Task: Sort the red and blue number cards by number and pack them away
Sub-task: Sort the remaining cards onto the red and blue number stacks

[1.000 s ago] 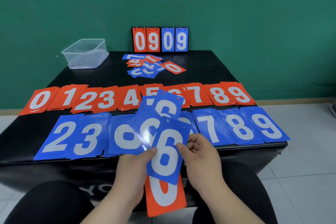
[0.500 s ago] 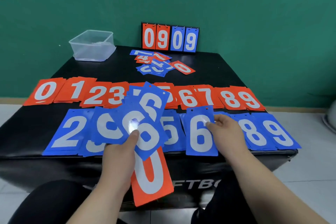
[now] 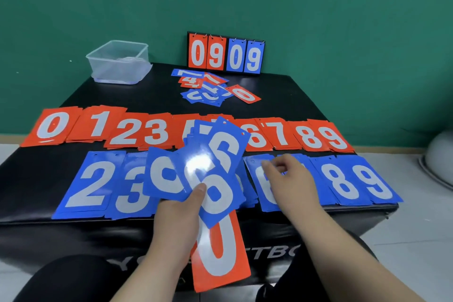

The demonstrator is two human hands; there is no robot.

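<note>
The left hand [image 3: 179, 218] grips a spread fan of blue cards [image 3: 171, 179], with its thumb pressed on the front one, and a red 0 card [image 3: 218, 250] hangs low under them. The right hand [image 3: 291, 179] is over the blue 6 pile [image 3: 263, 189] with bent fingers. It is hard to tell if it pinches the top card or only rests on it. The cards look shiny and smooth, so the fan could slip, and the red 0 could drop to the floor. A 6 turned upside down looks like a 9, so a card could land on the wrong pile. The fan also hides the middle piles, which makes a mix-up easier. The blue row [image 3: 90, 186] lies close to the front edge of the black table [image 3: 29, 179], so a bump could push cards off. The clear plastic box [image 3: 98, 66] sits at the far left corner, and no cards show in it. A loose heap of mixed cards [image 3: 208, 91] waits near the scoreboard [image 3: 225, 55].
</note>
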